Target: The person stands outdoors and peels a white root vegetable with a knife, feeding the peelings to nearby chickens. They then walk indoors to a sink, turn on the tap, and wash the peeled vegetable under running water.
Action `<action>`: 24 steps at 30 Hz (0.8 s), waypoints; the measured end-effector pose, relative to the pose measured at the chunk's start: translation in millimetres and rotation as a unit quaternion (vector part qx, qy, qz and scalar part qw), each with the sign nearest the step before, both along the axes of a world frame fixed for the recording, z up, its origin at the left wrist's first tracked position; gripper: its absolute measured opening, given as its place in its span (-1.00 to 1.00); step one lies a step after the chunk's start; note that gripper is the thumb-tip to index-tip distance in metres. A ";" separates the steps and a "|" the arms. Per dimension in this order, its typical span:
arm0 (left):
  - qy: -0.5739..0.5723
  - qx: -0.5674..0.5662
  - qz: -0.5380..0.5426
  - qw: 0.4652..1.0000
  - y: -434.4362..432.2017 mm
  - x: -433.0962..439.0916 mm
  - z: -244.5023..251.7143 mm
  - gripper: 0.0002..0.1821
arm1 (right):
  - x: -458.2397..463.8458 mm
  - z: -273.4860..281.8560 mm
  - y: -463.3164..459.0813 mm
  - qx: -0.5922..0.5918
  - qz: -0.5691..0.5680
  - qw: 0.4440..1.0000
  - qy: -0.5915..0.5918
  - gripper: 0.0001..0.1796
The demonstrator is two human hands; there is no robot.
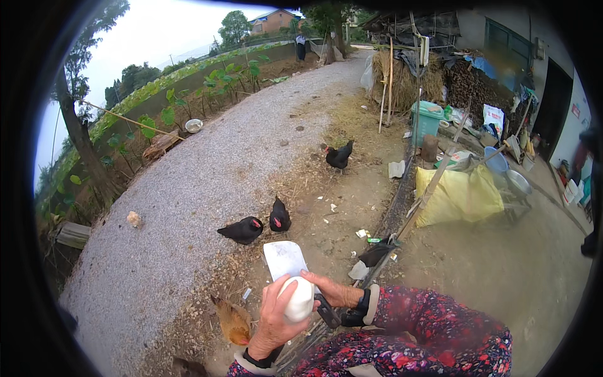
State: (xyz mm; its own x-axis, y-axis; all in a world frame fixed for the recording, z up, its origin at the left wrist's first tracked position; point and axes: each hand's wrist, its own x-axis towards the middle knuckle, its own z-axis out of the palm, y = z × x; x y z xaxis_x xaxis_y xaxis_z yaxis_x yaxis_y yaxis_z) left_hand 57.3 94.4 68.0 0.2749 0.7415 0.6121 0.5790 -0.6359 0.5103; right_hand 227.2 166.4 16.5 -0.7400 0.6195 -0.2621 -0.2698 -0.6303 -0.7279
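My left hand [274, 316] grips a smooth white peeled root vegetable [300, 301], perhaps a turnip; its exact kind is unclear. Beside it, my right hand [332, 288] is closed on a cleaver [284, 257], whose broad pale blade points away from me. The dark handle [328, 312] shows below the right palm. Blade and vegetable lie close together, and the right thumb rests by the blade. Whether the edge touches the vegetable is hidden. Near my left wrist a brown hen [232, 320] pecks at the ground.
Two black chickens [241, 230] stand just beyond the blade, and another black chicken [340, 155] is farther off. A wooden pole [426, 195] slants at right by a yellow sack [457, 195]. Behind are a green bin [427, 123] and a gravel path [198, 188]. Litter [359, 271] lies nearby.
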 end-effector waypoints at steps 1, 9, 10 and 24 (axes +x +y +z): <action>0.021 0.013 0.006 1.000 1.7 -1.2 4.1 -0.04 | -1.4 2.2 -0.5 -0.002 -0.032 0.999 -0.026 -0.48; -0.440 -0.325 0.051 0.836 0.1 7.9 8.2 -0.05 | 1.1 23.5 11.6 0.197 -0.228 0.952 0.045 -0.51; -0.472 -0.324 0.022 0.820 0.9 9.0 8.0 -0.06 | 2.6 27.2 12.5 0.246 -0.218 0.944 0.027 -0.53; -0.673 -0.295 -0.122 0.667 -0.6 9.1 -16.2 -0.17 | 1.7 36.3 0.5 0.502 -0.198 0.839 -0.079 -0.07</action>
State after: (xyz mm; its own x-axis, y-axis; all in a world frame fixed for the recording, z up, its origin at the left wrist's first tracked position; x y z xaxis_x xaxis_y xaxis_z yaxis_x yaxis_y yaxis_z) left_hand 66.4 93.8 51.9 -0.0729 0.9962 0.0474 -0.7399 -0.0858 0.6672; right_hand 228.9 166.9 52.8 -0.4299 0.7754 0.4626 -0.1642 0.4366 -0.8845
